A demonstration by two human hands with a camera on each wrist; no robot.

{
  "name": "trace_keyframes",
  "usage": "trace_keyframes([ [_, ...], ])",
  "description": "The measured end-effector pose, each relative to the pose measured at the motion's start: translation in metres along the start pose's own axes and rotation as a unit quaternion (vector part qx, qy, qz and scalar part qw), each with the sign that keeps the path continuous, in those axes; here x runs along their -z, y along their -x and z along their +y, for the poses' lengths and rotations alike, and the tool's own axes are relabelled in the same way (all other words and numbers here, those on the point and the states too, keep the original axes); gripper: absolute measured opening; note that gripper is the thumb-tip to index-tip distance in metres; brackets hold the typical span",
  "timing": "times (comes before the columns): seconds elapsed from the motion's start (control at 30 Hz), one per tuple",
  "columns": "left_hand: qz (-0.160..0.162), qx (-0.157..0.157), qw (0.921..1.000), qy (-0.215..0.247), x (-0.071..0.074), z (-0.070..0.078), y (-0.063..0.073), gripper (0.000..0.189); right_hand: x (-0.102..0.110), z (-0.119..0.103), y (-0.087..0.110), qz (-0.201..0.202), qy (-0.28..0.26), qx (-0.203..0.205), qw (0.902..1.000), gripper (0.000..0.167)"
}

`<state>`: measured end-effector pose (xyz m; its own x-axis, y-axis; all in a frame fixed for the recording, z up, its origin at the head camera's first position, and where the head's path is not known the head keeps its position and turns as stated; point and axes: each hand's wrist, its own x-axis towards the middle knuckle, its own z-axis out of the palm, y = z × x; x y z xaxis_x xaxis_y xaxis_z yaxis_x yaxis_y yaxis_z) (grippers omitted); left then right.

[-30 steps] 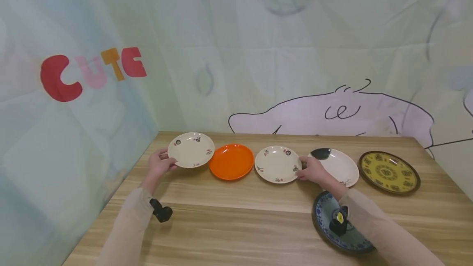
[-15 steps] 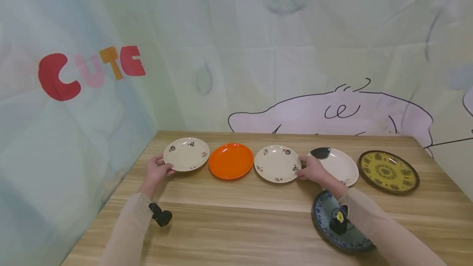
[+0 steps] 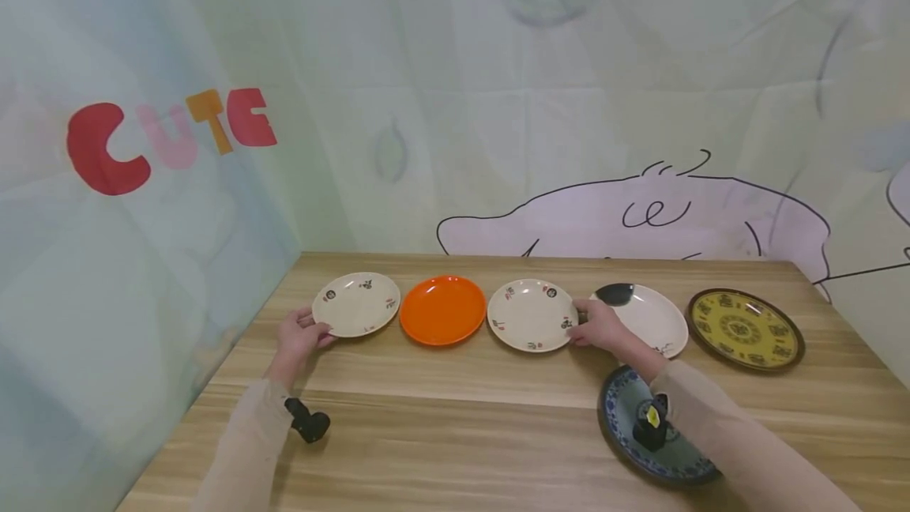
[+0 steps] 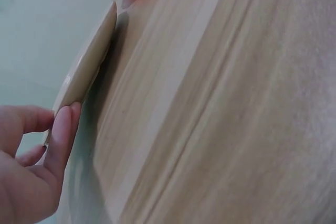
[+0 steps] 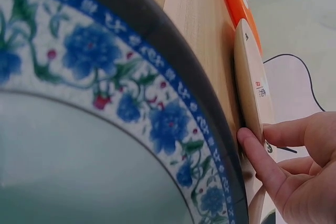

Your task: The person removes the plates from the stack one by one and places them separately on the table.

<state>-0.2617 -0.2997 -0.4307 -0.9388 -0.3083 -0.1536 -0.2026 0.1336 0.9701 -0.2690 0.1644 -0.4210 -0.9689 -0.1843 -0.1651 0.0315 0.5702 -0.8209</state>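
In the head view my left hand pinches the left rim of a cream plate with small dark and red motifs. The left wrist view shows thumb and fingers on that plate's edge, with a shadow beneath it; whether it fully touches the table cannot be told. A matching cream plate lies right of an orange plate. My right hand grips its right rim, thumb and fingers on the edge of this plate in the right wrist view.
A white plate with a black patch and a yellow patterned plate continue the row rightward. Partly under my right forearm lies a blue-flowered plate. The wooden table meets a printed cloth backdrop behind and at left.
My left hand has lowered its cream plate and shifted it left, away from the orange plate's edge. My right hand and its plate have hardly moved.
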Motion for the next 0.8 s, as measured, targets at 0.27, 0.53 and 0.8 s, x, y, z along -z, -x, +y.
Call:
trace_keyframes([
  [0.27, -0.005, 0.023, 0.9997, -0.005, 0.0018, -0.0080, -0.0021, 0.060, 0.0010, 0.0013, -0.0011, -0.002, 0.002, 0.008, 1.0000, 0.067],
  [0.53, -0.023, 0.022, 0.9995, -0.004, 0.0031, -0.0086, 0.0013, 0.061, -0.0014, -0.0019, 0.0004, 0.006, 0.007, -0.006, 0.9999, 0.065],
  [0.8, -0.019, 0.020, 0.9981, -0.054, 0.0058, -0.0059, 0.0073, 0.059, -0.0025, 0.0010, -0.0023, 0.019, -0.007, -0.017, 0.9996, 0.067],
])
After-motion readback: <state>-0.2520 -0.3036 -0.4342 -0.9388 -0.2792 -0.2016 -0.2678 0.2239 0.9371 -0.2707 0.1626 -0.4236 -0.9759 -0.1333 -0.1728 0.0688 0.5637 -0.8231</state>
